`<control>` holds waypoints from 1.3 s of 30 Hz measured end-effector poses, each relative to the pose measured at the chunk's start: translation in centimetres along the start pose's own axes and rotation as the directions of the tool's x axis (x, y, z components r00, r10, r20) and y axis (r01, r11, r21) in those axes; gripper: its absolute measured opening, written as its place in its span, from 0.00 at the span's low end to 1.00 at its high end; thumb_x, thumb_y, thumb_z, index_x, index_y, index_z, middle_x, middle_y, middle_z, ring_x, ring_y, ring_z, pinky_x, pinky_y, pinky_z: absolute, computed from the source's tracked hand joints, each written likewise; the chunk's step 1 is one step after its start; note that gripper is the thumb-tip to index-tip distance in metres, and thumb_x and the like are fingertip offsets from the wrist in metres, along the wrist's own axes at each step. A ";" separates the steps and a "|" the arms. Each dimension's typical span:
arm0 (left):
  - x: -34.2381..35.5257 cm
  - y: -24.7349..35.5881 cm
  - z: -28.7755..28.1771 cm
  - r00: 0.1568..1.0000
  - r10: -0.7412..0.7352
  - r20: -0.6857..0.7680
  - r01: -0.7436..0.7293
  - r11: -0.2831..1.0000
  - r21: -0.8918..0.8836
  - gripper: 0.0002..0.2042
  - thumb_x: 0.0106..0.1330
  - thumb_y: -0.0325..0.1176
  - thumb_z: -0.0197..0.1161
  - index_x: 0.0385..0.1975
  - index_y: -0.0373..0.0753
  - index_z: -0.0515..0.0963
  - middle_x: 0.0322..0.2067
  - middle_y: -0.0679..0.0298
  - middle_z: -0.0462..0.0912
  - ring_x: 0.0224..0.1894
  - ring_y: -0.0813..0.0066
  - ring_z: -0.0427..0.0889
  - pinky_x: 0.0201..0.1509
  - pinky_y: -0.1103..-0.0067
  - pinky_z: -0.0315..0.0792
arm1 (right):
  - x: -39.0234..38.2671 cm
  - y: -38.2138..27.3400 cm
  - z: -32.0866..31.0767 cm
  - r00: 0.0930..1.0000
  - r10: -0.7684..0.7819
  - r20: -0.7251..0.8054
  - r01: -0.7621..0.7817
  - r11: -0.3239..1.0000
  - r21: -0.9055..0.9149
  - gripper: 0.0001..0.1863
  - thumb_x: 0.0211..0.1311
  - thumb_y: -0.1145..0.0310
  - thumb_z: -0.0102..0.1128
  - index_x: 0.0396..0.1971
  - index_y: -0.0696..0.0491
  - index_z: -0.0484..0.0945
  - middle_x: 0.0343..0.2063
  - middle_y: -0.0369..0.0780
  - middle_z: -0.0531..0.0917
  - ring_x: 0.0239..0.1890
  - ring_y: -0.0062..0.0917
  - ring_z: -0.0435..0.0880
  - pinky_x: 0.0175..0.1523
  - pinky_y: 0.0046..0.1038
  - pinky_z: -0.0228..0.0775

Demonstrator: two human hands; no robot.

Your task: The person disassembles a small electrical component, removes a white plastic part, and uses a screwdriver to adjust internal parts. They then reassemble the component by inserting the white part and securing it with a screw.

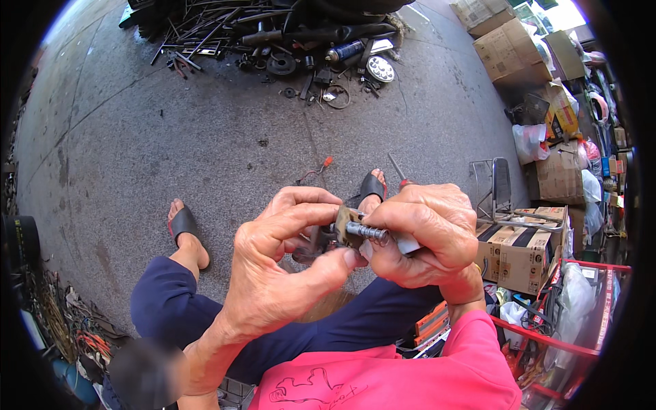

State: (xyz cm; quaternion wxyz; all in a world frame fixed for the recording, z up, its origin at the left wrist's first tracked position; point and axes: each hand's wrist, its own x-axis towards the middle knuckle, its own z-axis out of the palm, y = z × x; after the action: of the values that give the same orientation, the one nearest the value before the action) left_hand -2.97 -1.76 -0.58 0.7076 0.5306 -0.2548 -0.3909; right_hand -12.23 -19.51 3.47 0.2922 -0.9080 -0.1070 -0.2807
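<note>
A small metal mechanical part (350, 229) is held up in front of my lap, with a spring on a shaft (369, 232) sticking out of its right side. My left hand (273, 253) is closed round the part's left side, fingers behind and thumb below. My right hand (430, 232) pinches close against the spring end with thumb and forefinger. A screwdriver (396, 166) with a red handle end is tucked in the same hand, its blade pointing up and away. A pale piece (408, 244) shows under the right fingers; whether it belongs to the screwdriver I cannot tell.
A dark heap of metal parts and rods (273, 34) lies on the concrete floor (116, 150) ahead. At the right stand cardboard boxes (516, 256), a folding chair (501, 184) and a red-framed rack (547, 335). Tangled wires (89, 335) lie at lower left. An orange connector (327, 162) shows beyond my hands.
</note>
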 end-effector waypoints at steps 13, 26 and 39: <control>0.4 0.2 0.0 1.000 -0.021 0.013 0.021 1.000 -0.004 0.16 0.53 0.23 0.74 0.43 0.34 0.81 0.45 0.61 0.79 0.43 0.80 0.80 0.41 0.84 0.76 | -0.1 0.4 -0.2 0.999 0.046 0.015 -0.047 0.997 0.053 0.11 0.40 0.81 0.64 0.28 0.55 0.79 0.17 0.37 0.78 0.15 0.26 0.78 0.19 0.26 0.68; 0.4 -0.5 1.6 0.994 -0.107 0.018 0.108 0.991 -0.079 0.19 0.53 0.21 0.74 0.45 0.31 0.78 0.49 0.55 0.76 0.47 0.71 0.80 0.47 0.79 0.79 | -2.0 0.9 -1.7 0.989 0.085 0.122 -0.114 0.960 0.257 0.09 0.51 0.72 0.67 0.32 0.58 0.80 0.22 0.41 0.81 0.21 0.31 0.81 0.24 0.28 0.71; 0.6 -0.6 0.6 0.999 -0.015 0.037 0.017 0.999 -0.049 0.18 0.53 0.20 0.72 0.44 0.31 0.80 0.45 0.65 0.77 0.38 0.87 0.75 0.40 0.88 0.76 | -0.9 0.5 -0.9 0.980 0.151 0.133 -0.173 0.970 0.172 0.07 0.45 0.76 0.67 0.28 0.56 0.83 0.19 0.39 0.82 0.16 0.26 0.79 0.22 0.24 0.70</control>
State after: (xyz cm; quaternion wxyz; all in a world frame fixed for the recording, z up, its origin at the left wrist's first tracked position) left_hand -3.27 -2.66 -1.00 0.7125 0.5078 -0.2540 -0.4122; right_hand -13.21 -20.49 3.36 0.3892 -0.8982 -0.0749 -0.1904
